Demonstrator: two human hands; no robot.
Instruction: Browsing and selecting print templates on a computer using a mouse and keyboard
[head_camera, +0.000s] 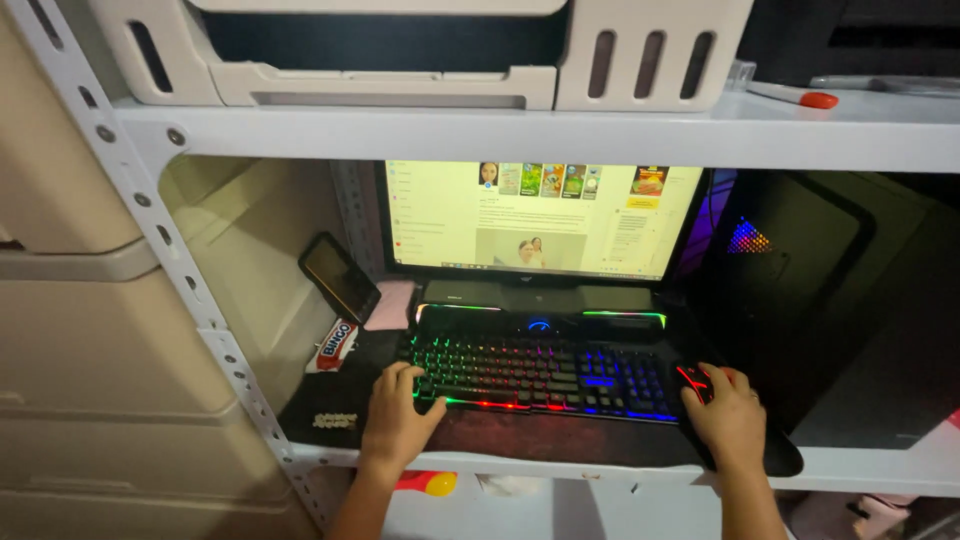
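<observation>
Looking down from my head camera, I am resting my left hand (397, 420) on the left end of the backlit keyboard (540, 375), fingers spread loosely over the keys at that corner and grasping nothing; the heel of the hand is lying on the dark desk mat (560, 440) just in front of the keys. The rest of the keyboard is stretching away to the right of this hand, between my two hands, glowing in green, red and blue.

I am cupping my right hand (728, 415) over the black mouse (695, 382), which is sitting just beside the keyboard's right end on the same mat. The mouse is lying under my fingers and palm, with only its front part and a red light showing ahead of my fingertips; my hand is curled around it in a light grasp.

Behind the keyboard, a monitor (540, 220) is showing a bright web page, and a dark speaker bar (540, 305) with coloured lights is sitting at its foot. A phone (338, 277) is leaning tilted to the left of the monitor, well apart from my left hand. A dark computer case (790, 270) is standing to the right, and a white printer (400, 50) is sitting on the shelf (540, 135) above.
</observation>
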